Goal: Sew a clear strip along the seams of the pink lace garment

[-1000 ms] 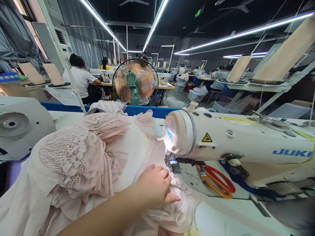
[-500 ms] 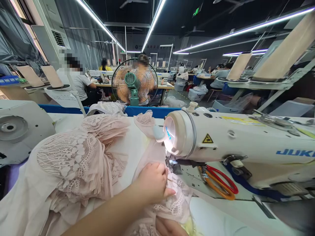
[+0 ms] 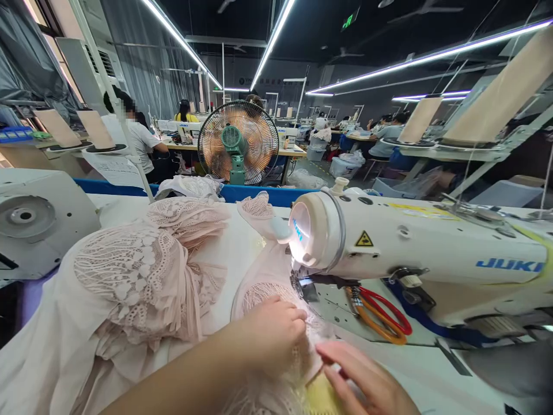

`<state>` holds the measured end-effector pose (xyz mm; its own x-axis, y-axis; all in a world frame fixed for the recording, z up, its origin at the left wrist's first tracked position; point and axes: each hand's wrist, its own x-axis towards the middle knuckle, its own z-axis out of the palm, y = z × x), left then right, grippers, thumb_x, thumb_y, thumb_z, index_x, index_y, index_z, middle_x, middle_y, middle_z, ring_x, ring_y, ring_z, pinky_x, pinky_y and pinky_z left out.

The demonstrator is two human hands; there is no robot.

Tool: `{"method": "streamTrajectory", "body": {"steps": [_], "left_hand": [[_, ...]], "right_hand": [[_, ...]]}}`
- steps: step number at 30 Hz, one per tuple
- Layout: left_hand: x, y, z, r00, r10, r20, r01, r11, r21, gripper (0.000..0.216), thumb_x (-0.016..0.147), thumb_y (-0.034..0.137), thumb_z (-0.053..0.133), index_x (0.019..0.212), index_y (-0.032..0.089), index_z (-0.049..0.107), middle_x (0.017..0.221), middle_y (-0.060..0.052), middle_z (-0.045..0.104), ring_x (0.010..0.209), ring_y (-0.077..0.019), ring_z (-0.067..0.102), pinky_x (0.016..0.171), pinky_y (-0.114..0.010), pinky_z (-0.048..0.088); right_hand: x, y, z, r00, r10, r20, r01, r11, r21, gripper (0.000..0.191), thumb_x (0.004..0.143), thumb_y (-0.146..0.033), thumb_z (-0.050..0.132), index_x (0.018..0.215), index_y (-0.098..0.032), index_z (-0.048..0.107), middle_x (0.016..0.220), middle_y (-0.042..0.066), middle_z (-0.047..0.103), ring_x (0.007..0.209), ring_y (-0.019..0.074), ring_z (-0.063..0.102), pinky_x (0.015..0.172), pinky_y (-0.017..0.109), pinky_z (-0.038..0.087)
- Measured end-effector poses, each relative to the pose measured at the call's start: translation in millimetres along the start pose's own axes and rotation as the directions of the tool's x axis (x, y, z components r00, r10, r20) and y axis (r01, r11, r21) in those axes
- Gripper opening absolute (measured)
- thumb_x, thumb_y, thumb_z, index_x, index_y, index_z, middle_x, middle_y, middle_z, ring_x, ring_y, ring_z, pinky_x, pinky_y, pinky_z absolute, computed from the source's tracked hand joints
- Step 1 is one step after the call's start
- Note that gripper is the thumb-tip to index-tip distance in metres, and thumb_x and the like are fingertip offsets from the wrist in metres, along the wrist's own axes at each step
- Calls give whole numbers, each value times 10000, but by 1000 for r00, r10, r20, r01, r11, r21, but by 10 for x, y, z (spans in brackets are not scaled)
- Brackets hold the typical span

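Note:
A pale pink lace garment [image 3: 142, 276] lies heaped across the sewing table, its edge running under the presser foot [image 3: 305, 285] of a white sewing machine [image 3: 415, 248]. My left hand [image 3: 270, 331] rests on the lace just in front of the foot, fingers curled and pressing the cloth. My right hand [image 3: 367, 380] has come in at the lower right, fingers extended along the lace edge and a yellowish piece [image 3: 319, 395] beneath it, thumb and fingers touching the fabric.
Red and orange scissors [image 3: 382, 317] lie on the machine bed behind the needle. Another machine's grey end [image 3: 34, 219] stands at left. A fan [image 3: 237, 144] faces me beyond the blue table edge. Thread cones [image 3: 501, 92] stand at right. Other people sew at far tables.
My right hand has risen into view from the bottom edge and now lies on the lace edge beside my left hand, which has shifted slightly toward me on the fabric.

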<state>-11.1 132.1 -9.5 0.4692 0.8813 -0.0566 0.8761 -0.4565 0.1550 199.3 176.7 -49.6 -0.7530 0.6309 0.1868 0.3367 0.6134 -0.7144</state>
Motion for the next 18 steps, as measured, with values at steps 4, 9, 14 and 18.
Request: {"method": "streamTrajectory", "body": {"steps": [4,9,14,18], "left_hand": [[-32,67,-9,999,20,-32,-20,1000,-6,389,765,389,582,1031,107,599,1114,-94,616,1000,-247,549,898,-371,450],[-86,26,-97,998,12,55,-13,1000,22,282,722,168,611,1004,163,588,1155,-46,626,1043,-232,547,910,-390,431],[-79,-16,-95,996,28,86,-27,1000,-14,356,703,85,617,1044,174,565,1259,-25,591,1161,-231,495,1052,-470,322],[-77,-4,-92,996,24,88,-19,998,-56,273,681,47,610,920,177,586,1217,-24,617,1160,-228,506,1085,-508,275]], "right_hand": [[122,152,-194,962,-245,120,273,882,-384,356,872,-201,442,1184,-205,615,1133,136,631,1031,242,603,859,354,537],[-23,205,-102,945,-300,130,326,833,-447,293,871,-213,433,1078,-220,640,1204,144,588,1115,260,550,895,400,516],[-89,216,-42,855,-505,118,474,669,-572,276,854,-289,499,1084,-218,635,1336,93,545,1233,273,483,940,386,491],[-44,143,-51,759,-608,231,588,491,-643,417,860,-423,536,1173,-153,594,1178,71,668,1026,209,640,834,287,531]]}}
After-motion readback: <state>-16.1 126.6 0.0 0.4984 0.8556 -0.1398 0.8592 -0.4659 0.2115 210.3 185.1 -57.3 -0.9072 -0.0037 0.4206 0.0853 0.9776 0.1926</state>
